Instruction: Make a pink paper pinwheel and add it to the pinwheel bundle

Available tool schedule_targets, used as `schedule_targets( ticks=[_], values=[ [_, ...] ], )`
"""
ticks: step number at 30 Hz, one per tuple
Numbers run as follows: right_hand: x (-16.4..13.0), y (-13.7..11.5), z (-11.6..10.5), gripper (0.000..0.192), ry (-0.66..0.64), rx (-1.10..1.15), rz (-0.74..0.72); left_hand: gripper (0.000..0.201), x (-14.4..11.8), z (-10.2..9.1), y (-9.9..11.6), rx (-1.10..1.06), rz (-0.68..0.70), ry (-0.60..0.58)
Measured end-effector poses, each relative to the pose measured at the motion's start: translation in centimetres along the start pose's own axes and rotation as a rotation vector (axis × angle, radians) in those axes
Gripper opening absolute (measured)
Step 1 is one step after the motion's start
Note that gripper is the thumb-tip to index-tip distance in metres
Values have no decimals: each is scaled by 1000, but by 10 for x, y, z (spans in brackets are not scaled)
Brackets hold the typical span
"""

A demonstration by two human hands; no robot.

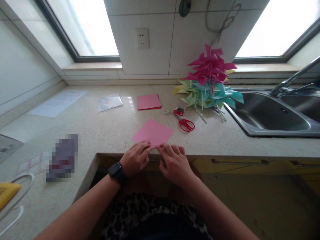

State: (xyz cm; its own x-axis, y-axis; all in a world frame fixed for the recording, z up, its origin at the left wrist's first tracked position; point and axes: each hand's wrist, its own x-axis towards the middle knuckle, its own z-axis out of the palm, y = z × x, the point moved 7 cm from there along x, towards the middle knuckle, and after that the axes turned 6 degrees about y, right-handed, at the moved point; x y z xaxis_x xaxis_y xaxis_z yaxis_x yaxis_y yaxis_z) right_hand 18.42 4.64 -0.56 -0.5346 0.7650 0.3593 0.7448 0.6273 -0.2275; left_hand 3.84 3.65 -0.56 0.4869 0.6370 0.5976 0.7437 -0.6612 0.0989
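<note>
Two hands at a pink paper square, tabletop edge.

Left hand [135,158] (black watch at the wrist) and right hand [175,162] rest side by side, fingers curled down onto the near corner of the pink paper square [153,132], pressing rather than clasping it; the sheet lies flat on the speckled tabletop [105,130] just beyond them. Farther: red scissors [185,124], a stack of pink paper [149,101], then a heap of paper pinwheels [208,83] beside the steel sink [272,116].

Both hands, left hand [135,158] and right hand [175,162], pressed near corner of square pink paper sheet [153,132] on speckled stone counter [105,130]; red-handled scissors [185,124] nearby.
</note>
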Motion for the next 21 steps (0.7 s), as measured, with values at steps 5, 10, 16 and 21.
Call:
schedule_targets(
  ticks=[5,10,16,21],
  values=[
    [-1,-3,0,48,35,-4,18,39,-3,1,6,-2,-88,34],
    [-2,-6,4,55,45,-31,48,40,-6,3,14,9,-176,85],
    [-13,-9,-1,44,88,-54,53,42,-11,5,19,10,-248,129],
    [-19,-13,-6,43,101,-67,57,43,-13,6,18,1,-267,141]
  ],
)
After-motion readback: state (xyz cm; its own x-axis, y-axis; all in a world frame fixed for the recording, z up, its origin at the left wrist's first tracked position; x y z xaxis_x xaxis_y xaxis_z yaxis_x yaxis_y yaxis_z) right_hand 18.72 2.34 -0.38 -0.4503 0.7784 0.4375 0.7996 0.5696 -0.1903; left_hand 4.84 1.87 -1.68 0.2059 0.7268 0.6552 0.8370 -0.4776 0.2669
